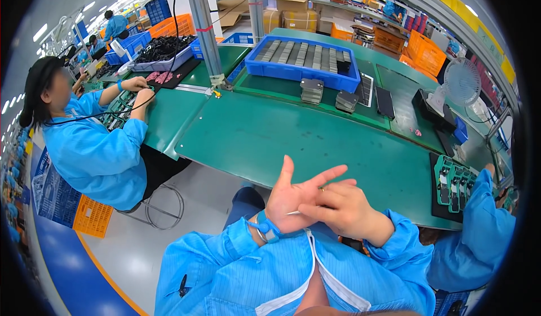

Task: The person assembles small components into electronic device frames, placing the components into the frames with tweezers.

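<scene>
My left hand is held palm up over the near edge of the green bench, its thumb and fingers spread. A blue wrist strap circles that wrist. My right hand lies across the left palm, its fingers pinched together. From its fingertips a thin, pale, pointed sliver sticks out against the left palm; the rest of it is hidden, so I cannot make out its kind.
A blue tray with rows of grey blocks stands at the back, near two stacks of grey plates. A dark phone and a white fan are right. Co-workers sit left and right, beside green fixtures.
</scene>
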A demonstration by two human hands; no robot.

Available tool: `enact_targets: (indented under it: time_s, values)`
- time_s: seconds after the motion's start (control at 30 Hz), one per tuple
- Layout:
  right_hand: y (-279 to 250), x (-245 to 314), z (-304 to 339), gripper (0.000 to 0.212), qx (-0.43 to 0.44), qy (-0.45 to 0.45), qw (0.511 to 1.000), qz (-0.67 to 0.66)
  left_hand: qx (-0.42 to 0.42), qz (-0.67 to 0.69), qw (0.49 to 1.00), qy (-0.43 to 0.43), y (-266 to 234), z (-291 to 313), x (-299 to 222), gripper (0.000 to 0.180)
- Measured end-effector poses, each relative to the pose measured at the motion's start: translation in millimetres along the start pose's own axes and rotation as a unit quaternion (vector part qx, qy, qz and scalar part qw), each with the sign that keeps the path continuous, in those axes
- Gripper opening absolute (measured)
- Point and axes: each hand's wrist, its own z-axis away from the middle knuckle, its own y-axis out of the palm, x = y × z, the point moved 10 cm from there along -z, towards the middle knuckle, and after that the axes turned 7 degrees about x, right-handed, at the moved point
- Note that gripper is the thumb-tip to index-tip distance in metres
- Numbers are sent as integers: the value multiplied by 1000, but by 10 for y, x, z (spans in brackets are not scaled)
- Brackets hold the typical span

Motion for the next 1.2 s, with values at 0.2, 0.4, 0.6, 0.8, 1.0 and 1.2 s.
enact_targets:
  time_s: [0.2,0.4,0.6,0.8,1.0,1.2]
  values:
    - [1,-522,-39,19,-157,171,859,-457,-55,-34,993,94,-324,-12,-165,92]
    - [257,-607,-358,26,-263,103,692,-665,-121,-58,975,175,-561,56,-347,82]
    - [527,-572,-372,25,-281,-72,733,-615,-59,-78,983,157,-449,45,-325,88]
    - [965,-597,33,36,-336,213,736,-548,-122,-97,976,149,-647,49,-385,92]
    - [842,-842,-89,36,-345,226,741,-530,-55,-55,984,160,-479,12,-319,92]
    - [944,-682,152,37,-351,239,744,-516,-50,-48,989,129,-483,2,-267,93]
